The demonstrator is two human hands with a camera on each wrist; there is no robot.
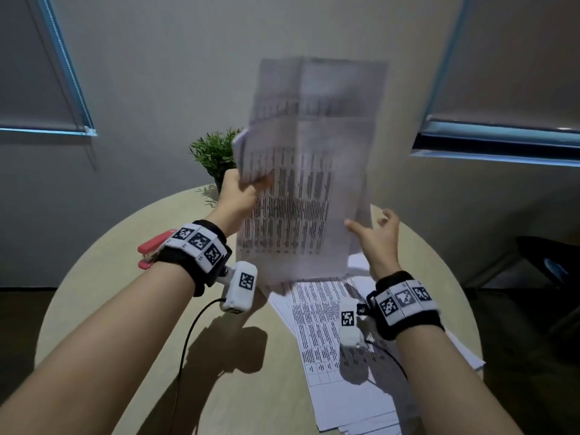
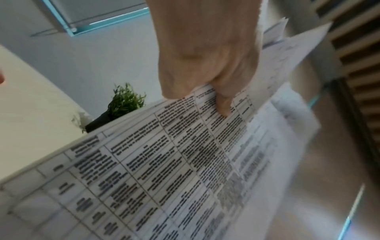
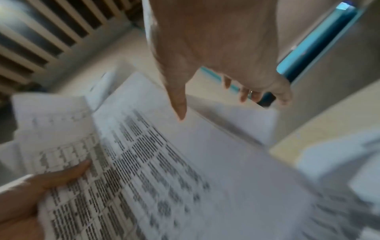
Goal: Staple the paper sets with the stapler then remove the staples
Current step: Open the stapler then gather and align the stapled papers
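- Left hand (image 1: 240, 191) gripping a printed paper set (image 1: 301, 171), lifting it above the counter (image 1: 103, 296).
- Right hand (image 1: 378, 237) hovering spread beside it, holding nothing.
- Red stapler (image 1: 152, 249) lying behind the left wrist.

We take this for an office or meeting room: a round pale wood tabletop (image 1: 103, 309), printed sheets (image 1: 339, 340) spread on it, a red stapler (image 1: 150, 249), a small potted plant (image 1: 216, 152), roller blinds (image 1: 37, 73) and plain grey walls.
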